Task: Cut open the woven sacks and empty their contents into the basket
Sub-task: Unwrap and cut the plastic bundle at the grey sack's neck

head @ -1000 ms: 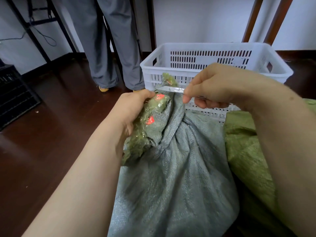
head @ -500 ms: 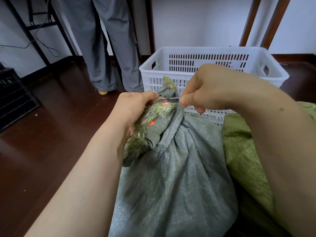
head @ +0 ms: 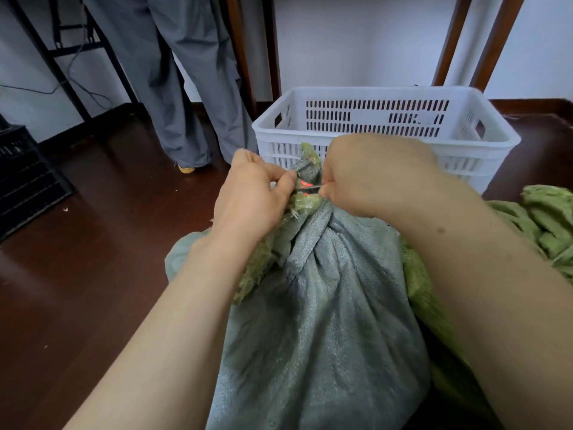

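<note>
Nothing was emptied yet: L hand (head: 251,197) gripped grey sack (head: 325,321) by its neck, R hand (head: 372,175) pinched blade (head: 307,189) there.

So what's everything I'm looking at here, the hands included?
grey sack: one, grey woven, centre on the floor, neck bunched
green tie: one, green with red marks, wound round the grey sack's neck
blade: one, thin and dark, at the green tie
green sack: at least one, green woven, right of the grey sack
basket: one, white plastic, behind the sacks
crate: one, black, far left
metal frame: one, black, upper left
standing person: one, grey trousers, left of the basket
floor: dark brown wood
left hand: grips the grey sack's tied neck
right hand: pinches the blade
</note>
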`<action>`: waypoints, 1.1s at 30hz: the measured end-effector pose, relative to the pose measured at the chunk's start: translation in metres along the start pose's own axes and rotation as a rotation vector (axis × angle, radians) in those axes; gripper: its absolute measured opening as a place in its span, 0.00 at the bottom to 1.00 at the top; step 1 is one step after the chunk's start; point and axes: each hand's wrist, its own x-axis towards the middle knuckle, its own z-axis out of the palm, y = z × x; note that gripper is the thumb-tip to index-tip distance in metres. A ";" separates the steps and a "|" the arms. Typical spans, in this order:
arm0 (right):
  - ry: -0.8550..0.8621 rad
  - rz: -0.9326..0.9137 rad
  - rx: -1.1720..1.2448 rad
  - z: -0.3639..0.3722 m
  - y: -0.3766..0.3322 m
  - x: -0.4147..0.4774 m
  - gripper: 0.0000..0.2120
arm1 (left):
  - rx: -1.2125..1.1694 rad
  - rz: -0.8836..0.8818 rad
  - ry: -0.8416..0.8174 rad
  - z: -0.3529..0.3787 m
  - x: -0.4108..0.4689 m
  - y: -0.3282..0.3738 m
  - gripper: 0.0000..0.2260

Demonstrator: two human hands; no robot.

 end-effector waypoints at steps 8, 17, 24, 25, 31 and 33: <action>-0.040 0.026 -0.008 0.012 -0.002 0.005 0.17 | 0.309 -0.083 -0.037 0.013 -0.016 0.010 0.15; -0.200 0.064 -0.038 0.033 0.005 0.014 0.14 | -0.208 -0.324 -0.393 0.011 -0.020 0.005 0.09; -0.313 0.083 -0.007 0.063 0.017 0.022 0.15 | 0.127 -0.261 -0.478 0.027 -0.028 -0.010 0.28; -0.317 0.080 0.009 0.066 0.019 0.022 0.15 | 0.152 -0.229 -0.431 0.027 -0.029 -0.010 0.22; -0.360 0.072 0.152 0.068 0.019 0.025 0.09 | 0.113 -0.120 -0.322 0.027 -0.032 -0.008 0.09; -0.380 0.065 0.176 0.066 0.017 0.025 0.08 | 0.050 -0.134 -0.370 0.024 -0.031 -0.007 0.09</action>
